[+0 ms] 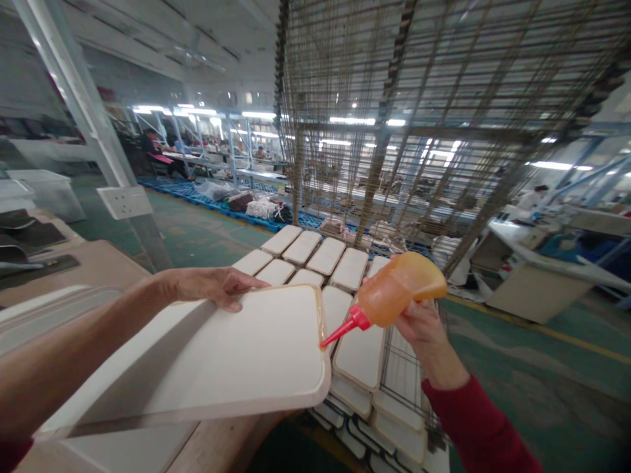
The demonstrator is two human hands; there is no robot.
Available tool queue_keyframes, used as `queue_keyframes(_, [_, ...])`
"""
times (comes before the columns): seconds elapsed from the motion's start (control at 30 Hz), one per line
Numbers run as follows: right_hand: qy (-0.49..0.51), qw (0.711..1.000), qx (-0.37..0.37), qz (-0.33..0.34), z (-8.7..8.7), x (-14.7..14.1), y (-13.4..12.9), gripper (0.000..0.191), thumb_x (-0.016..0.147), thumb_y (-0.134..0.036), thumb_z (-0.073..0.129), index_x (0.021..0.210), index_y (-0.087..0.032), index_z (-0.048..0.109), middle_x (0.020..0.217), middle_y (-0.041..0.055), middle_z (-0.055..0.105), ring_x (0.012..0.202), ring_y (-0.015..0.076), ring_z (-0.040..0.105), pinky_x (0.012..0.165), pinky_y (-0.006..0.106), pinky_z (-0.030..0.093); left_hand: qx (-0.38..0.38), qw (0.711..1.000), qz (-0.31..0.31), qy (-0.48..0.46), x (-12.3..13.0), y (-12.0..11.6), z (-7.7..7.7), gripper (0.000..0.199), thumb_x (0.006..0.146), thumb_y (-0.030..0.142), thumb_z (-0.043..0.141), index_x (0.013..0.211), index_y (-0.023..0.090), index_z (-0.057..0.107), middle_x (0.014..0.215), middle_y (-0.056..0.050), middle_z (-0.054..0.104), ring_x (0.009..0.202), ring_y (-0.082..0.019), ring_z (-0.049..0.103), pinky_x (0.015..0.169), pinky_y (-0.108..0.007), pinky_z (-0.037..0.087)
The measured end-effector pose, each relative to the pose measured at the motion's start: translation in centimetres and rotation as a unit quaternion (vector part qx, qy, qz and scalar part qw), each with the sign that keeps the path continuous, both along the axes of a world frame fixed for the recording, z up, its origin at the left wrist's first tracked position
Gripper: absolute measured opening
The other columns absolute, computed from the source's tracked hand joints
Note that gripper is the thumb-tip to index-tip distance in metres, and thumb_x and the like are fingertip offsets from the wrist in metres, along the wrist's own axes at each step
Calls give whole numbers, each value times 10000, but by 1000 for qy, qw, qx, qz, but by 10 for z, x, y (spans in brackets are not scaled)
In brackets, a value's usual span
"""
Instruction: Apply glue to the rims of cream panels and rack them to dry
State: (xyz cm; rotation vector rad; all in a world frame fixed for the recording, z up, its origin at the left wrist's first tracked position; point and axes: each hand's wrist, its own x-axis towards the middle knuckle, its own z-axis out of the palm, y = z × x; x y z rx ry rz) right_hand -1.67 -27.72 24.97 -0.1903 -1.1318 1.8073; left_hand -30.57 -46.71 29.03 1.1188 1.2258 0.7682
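My left hand [210,288] grips the far edge of a large white panel [246,348] with rounded corners, its thumb lying on the face. In my right hand [428,332] is a squeeze bottle [389,295] of amber liquid, tilted so that its red nozzle points down and left. The nozzle tip meets the panel's right rim, where a glossy yellowish line of liquid runs along the border. Part of the panel's near left side lies under my left forearm. Which fingers wrap behind the bottle is partly hidden.
Beyond the panel, several smaller white panels [359,348] lie in rows on wire racks. A raised wire mesh rack [374,131] stands over them. A metal post [111,151] with a socket box [125,202] rises at left. People sit at work tables farther back.
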Motion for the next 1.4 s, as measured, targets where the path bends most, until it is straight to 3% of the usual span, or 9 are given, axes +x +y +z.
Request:
queue_keyframes(0.13, [6,1000,8,9,0,2,-4,644,346,-265,890,951,-314,674,847,-17,734,761,232,676,922,519,479,12,1000,5,-2,-1,-2,-2,733,654,212,739,1330,42,511,1158,-137,669,968,-305,619,766,-301,479])
queue_keyframes(0.27, [2,1000,-3,3,0,4,-7,686,342,-237,882,987,-315,660,850,-8,729,849,266,678,941,532,459,7,1000,9,1,-2,-4,-3,719,660,211,729,1331,67,517,1193,-124,656,1013,-308,608,759,-292,489])
queue_keyframes(0.37, [-4,1000,-7,-5,1,5,-9,709,323,-237,882,990,-318,656,848,4,732,914,311,670,943,568,443,-1,1000,20,-5,-2,-5,-5,713,643,188,730,1316,67,531,1175,-117,666,1032,-317,600,760,-303,495])
queue_keyframes(0.53, [-3,1000,0,-9,2,5,-11,717,321,-259,884,995,-329,652,853,-6,732,945,306,667,956,556,443,3,999,40,-14,-4,-4,-10,633,606,138,741,1225,85,622,1090,-99,707,970,-310,632,725,-300,503])
queue_keyframes(0.73, [-13,1000,4,8,3,4,-15,659,330,-276,877,951,-316,659,941,15,728,1041,331,633,940,546,459,-4,1000,21,-2,-5,-6,-10,713,645,207,739,1313,61,534,1175,-122,666,1023,-327,603,796,-323,487])
queue_keyframes(1.0, [-17,1000,-11,-3,0,6,-17,704,331,-229,875,990,-315,643,905,2,724,1073,315,617,941,521,463,-1,1000,24,-2,-9,-9,-12,786,653,278,757,1355,60,477,1198,-116,653,976,-295,620,722,-263,482])
queue_keyframes(1.2, [-16,1000,-12,-19,-6,7,-17,746,313,-262,894,1014,-309,644,873,12,729,1002,310,642,942,534,460,-5,999,47,-12,-14,-12,-16,779,632,263,768,1343,91,502,1161,-94,675,986,-298,617,734,-269,483])
queue_keyframes(1.4, [-7,998,17,-57,-12,7,-17,597,389,-304,886,946,-311,671,835,0,737,873,265,676,925,497,484,-5,995,84,-46,-11,-16,-20,761,619,198,751,1334,86,514,1061,-89,707,937,-296,632,733,-286,487])
